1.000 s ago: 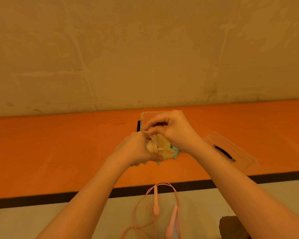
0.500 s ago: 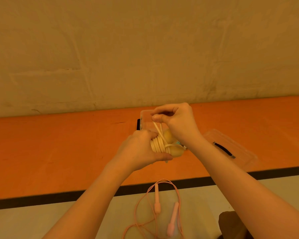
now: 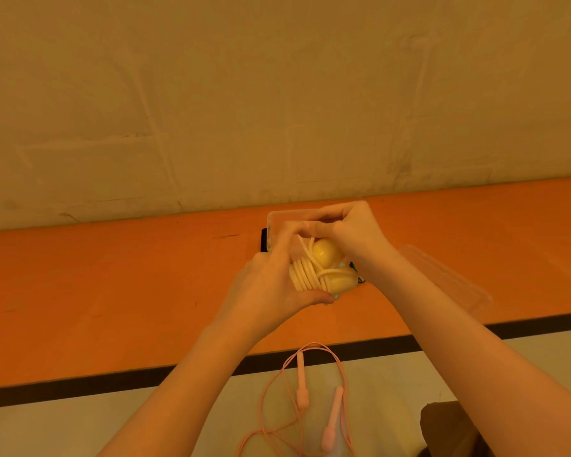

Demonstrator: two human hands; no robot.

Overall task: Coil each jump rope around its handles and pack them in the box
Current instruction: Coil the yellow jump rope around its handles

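Smooth rounded yellow handles; ribbed coils

We can't read any text, label, brand, number or sign anywhere in this view.
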